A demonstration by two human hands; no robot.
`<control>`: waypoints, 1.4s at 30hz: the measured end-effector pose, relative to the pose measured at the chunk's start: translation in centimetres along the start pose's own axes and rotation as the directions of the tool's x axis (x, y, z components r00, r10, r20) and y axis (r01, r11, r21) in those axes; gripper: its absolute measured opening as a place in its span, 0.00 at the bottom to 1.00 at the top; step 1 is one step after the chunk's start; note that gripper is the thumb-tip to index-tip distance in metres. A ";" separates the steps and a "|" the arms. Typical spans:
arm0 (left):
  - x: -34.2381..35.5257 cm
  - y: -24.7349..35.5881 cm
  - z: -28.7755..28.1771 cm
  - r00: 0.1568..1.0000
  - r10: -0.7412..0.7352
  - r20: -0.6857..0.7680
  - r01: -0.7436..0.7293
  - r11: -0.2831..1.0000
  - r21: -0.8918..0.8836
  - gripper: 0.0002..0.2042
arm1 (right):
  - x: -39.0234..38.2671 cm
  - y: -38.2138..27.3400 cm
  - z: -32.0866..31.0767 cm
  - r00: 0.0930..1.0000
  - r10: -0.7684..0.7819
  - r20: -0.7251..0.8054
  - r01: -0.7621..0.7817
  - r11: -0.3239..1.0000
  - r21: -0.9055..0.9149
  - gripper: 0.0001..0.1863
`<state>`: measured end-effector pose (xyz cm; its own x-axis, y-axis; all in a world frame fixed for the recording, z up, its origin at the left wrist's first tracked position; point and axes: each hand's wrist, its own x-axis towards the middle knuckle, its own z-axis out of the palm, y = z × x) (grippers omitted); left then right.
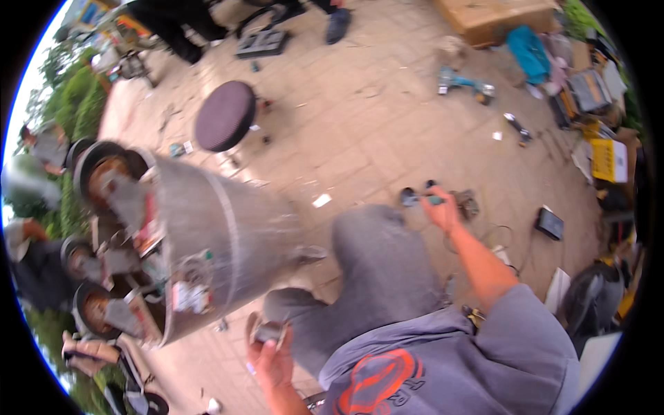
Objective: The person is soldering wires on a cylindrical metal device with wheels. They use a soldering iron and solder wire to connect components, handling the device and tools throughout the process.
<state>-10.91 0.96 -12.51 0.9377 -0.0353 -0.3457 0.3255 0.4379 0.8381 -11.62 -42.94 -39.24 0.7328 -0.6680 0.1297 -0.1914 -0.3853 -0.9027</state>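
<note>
My left hand (272, 361) is closed around a small grey cylindrical part (268, 333), held low beside my left knee. Out to the right, my right hand (443, 211) reaches down to the paving, its fingers closed on a small dark green piece (434, 200) that is too blurred to name. Just left of those fingers lies a dark round piece (409, 197). A rough brownish metal part (466, 205) sits right beside the hand. The large grey metal drum (256, 228) lies on its side at my left, with rusty caster wheels (104, 181) at its end.
A round dark stool (225, 116) stands beyond the drum. A teal power drill (465, 84) lies farther off on the paving, and a black box (550, 223) sits at the right. Cartons and bags (529, 55) crowd the right edge. Other people's legs (176, 31) show at the far side.
</note>
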 end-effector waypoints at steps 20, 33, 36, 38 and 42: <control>-1.4 5.3 5.1 0.728 0.675 0.118 -0.600 0.544 0.587 0.23 | -7.5 -32.4 -1.5 0.834 -0.357 0.421 -0.228 0.472 0.852 0.27; 1.7 12.0 4.2 0.489 0.523 0.698 -0.666 -0.294 0.686 0.11 | -12.6 -33.6 2.9 0.820 -0.567 0.073 0.273 0.501 0.821 0.22; 1.9 11.7 4.2 0.513 0.498 0.700 -0.676 -0.269 0.686 0.13 | -13.1 -33.1 3.4 0.804 -0.593 0.049 0.323 0.504 0.801 0.24; 2.1 11.2 3.9 0.514 0.549 0.659 -0.682 -0.204 0.702 0.13 | -13.5 -32.9 3.6 0.813 -0.580 0.050 0.323 0.520 0.791 0.24; 2.2 11.0 4.3 0.506 0.550 0.665 -0.630 -0.290 0.720 0.14 | -14.5 -32.9 3.5 0.848 -0.525 0.068 0.269 0.539 0.798 0.24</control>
<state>-4.71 1.82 -2.22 0.7346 -0.3742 0.5660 -0.5978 -0.7515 0.2790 -13.60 -18.35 -12.84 0.7665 -0.3212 0.5561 0.6156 0.1209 -0.7787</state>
